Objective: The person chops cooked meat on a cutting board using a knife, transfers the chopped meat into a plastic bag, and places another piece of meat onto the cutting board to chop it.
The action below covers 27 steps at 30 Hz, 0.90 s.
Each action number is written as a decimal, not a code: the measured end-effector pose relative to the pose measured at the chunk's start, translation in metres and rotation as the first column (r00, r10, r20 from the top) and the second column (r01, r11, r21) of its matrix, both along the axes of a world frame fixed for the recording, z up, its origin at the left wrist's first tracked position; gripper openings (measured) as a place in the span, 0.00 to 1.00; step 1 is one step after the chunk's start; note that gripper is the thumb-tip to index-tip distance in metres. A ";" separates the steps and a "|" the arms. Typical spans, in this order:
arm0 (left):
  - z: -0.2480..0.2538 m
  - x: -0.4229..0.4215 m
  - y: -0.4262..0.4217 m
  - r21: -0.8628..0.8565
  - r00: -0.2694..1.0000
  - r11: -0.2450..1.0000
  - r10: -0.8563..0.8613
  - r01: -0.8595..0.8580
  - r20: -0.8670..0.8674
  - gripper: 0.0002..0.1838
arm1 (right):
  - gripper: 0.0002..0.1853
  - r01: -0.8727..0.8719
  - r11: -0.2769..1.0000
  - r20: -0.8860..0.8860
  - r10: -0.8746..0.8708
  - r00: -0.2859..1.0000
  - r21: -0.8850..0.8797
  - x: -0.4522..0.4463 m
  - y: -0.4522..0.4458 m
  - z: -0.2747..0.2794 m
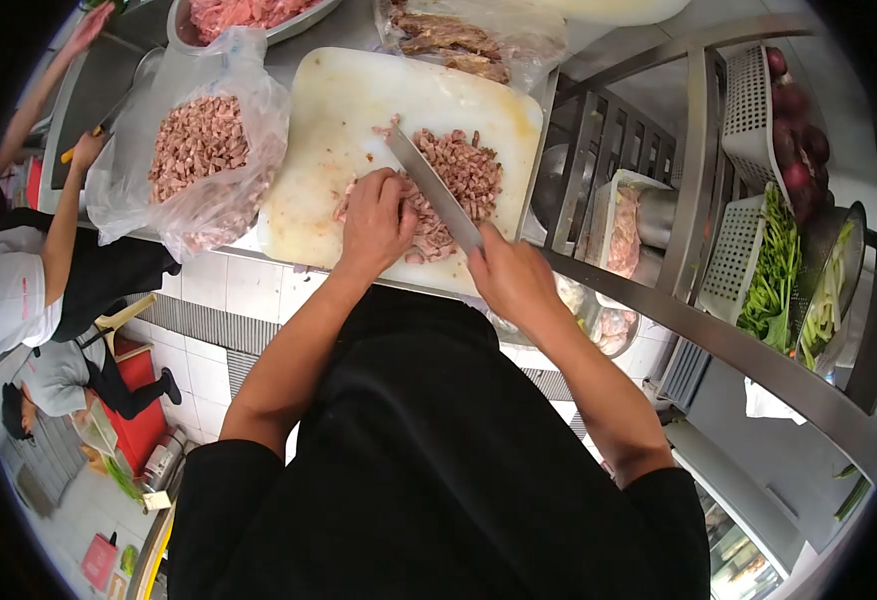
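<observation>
My right hand (509, 275) grips the handle of a broad-bladed kitchen knife (441, 196). Its blade lies slantwise across the diced meat (464, 168) on a white cutting board (334, 110). To the left of the blade, my left hand (374, 222) rests with curled fingers on uncut or partly cut meat (427, 238). The fingertips are partly hidden. Small meat bits stick to the board near the knife's tip. Beside the board sits an open plastic bag (259, 90) filled with diced meat (197, 148).
A metal basin (304, 25) of pink meat and a plastic bag of browned meat (454, 42) lie behind the board. A metal rack (699, 130) at right holds baskets of red onions (809, 145) and greens (771, 265). Two people (19, 285) (59, 380) work at left.
</observation>
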<state>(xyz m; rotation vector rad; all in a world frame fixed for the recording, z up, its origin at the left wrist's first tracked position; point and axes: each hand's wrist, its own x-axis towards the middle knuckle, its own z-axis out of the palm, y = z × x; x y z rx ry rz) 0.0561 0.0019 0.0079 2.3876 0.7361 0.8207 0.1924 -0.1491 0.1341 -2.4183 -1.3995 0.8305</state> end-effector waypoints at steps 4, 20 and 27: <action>-0.008 0.003 -0.002 0.002 1.000 1.000 0.005 -0.005 -0.005 0.14 | 0.12 -0.023 0.991 -0.029 0.019 0.999 -0.130 -0.007 -0.019 -0.004; -0.006 -0.003 -0.001 -0.002 1.000 1.000 0.002 -0.002 0.012 0.14 | 0.13 -0.049 0.981 -0.014 0.047 0.999 -0.185 -0.012 -0.017 0.011; -0.009 -0.005 -0.002 -0.012 0.999 0.999 -0.037 0.037 -0.033 0.16 | 0.12 -0.010 0.996 0.024 0.008 1.000 0.089 -0.004 0.067 -0.067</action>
